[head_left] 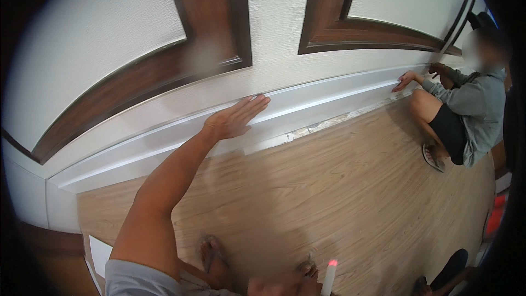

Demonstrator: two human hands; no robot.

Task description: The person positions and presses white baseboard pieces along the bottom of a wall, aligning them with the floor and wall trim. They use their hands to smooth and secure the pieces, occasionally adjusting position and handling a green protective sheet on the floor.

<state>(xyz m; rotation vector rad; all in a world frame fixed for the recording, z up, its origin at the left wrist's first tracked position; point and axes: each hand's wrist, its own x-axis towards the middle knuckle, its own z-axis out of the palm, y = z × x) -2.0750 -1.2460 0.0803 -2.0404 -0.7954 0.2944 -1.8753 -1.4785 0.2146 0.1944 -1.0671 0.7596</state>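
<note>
My left hand [238, 118] reaches out with its fingers straight and lies flat on a long white baseboard [323, 96] along the foot of the wall. Nothing is in its grip; the palm side faces the board. At the bottom edge my right hand [287, 286] shows only in part, low and blurred. It looks closed around a slim white stick with a red tip [330, 277], whose exact kind I cannot make out. Below the baseboard's right stretch runs a rough, whitish gap [312, 127] beside the floor.
A co-worker in a grey top [482, 109] squats at the right, both hands at the baseboard's far end. Wood-look flooring [329, 186] spreads below. Brown-framed panels [219, 16] cover the white wall. Part of another person's leg [449, 271] shows at lower right.
</note>
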